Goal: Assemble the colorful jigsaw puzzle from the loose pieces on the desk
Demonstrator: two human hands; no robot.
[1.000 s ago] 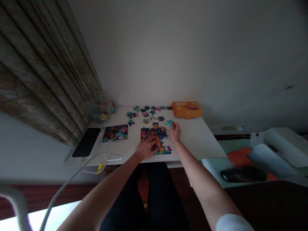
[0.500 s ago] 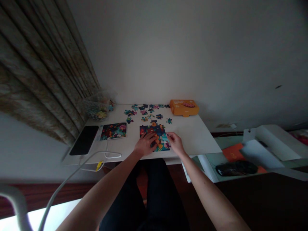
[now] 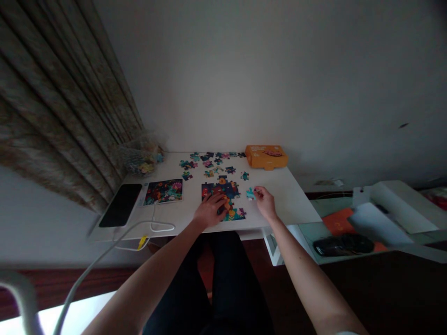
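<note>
A partly joined jigsaw puzzle lies near the front edge of a white table. My left hand rests flat on its lower left part, fingers spread. To the right of the puzzle, my right hand pinches a teal puzzle piece just above the tabletop. Several loose pieces are scattered behind the puzzle. One more loose piece lies alone beyond my right hand.
An orange box sits at the back right. A picture card, a black phone and a white cable lie at the left. A clear bag is by the curtain. A lower table holds papers and a dark object.
My right hand took a teal piece from behind the puzzle, brought it down to the puzzle's lower right, then drew it out to the right. My left hand stayed on the puzzle.
</note>
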